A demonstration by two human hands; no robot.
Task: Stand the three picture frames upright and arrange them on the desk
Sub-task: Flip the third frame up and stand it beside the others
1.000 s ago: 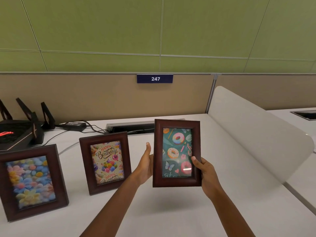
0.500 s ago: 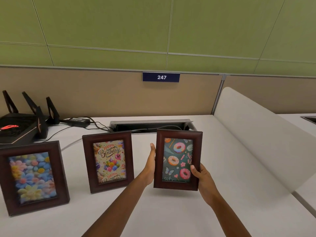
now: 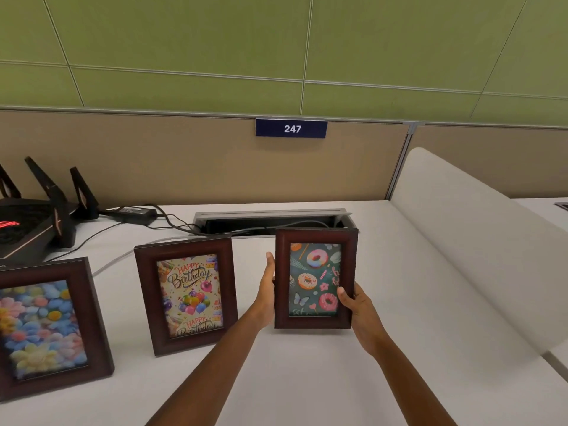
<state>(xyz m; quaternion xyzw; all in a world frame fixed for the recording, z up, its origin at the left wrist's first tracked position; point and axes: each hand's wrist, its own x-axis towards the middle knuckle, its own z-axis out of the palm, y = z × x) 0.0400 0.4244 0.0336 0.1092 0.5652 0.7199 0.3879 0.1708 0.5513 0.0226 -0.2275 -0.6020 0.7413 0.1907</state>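
Note:
Three dark wooden picture frames are on the white desk [image 3: 307,379]. The flower frame [image 3: 46,327] stands upright at the far left. The "Happy Birthday" frame [image 3: 187,293] stands upright in the middle. The doughnut frame [image 3: 315,278] is upright at the right, its lower edge at the desk surface. My left hand [image 3: 267,287] holds its left edge, fingers hidden behind the frame. My right hand [image 3: 358,309] grips its lower right corner, thumb on the front.
A black router [image 3: 37,216] with antennas, a power adapter [image 3: 135,212] and cables lie at the back left. An open cable tray [image 3: 270,219] sits behind the frames. A white curved divider [image 3: 476,241] borders the desk on the right.
Both hands have lowered the doughnut frame from mid-air down to the desk, a little farther back, beside the birthday frame. The other two frames have not moved.

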